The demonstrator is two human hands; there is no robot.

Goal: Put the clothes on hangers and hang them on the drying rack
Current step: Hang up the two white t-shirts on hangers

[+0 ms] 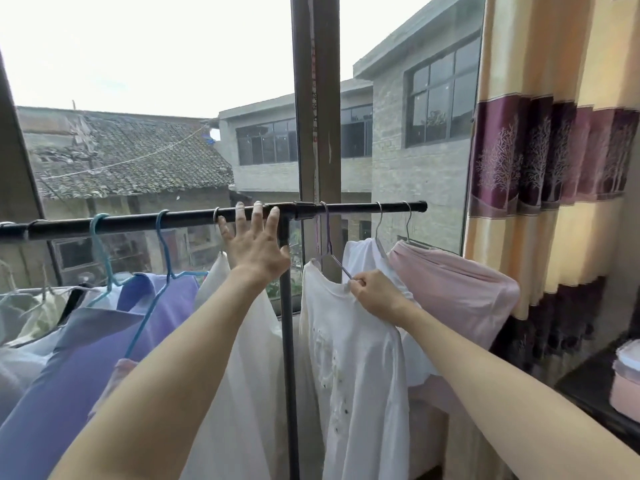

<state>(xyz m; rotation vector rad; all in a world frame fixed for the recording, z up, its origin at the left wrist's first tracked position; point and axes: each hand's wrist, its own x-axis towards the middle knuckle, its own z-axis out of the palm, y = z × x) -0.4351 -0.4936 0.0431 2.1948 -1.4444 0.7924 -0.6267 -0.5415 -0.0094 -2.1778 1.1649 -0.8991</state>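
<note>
White shirt [349, 358] on a lilac hanger [328, 247], hooked over the black rack bar [194, 216] just right of the upright post [287, 323]. Right hand [375, 294] pinching the hanger's arm at the collar, fingers curled round it. Left hand [254, 247] laid against the bar left of the post, fingers straight and spread, gripping nothing. Beside the shirt on the right, another white garment [363, 258] and a pink garment [457, 289]; on the left, purple shirts [90, 358] on blue hangers [100, 251]. Striped curtain [554, 150] at far right. Red writing down the window frame [317, 98], too blurred to read.
</note>
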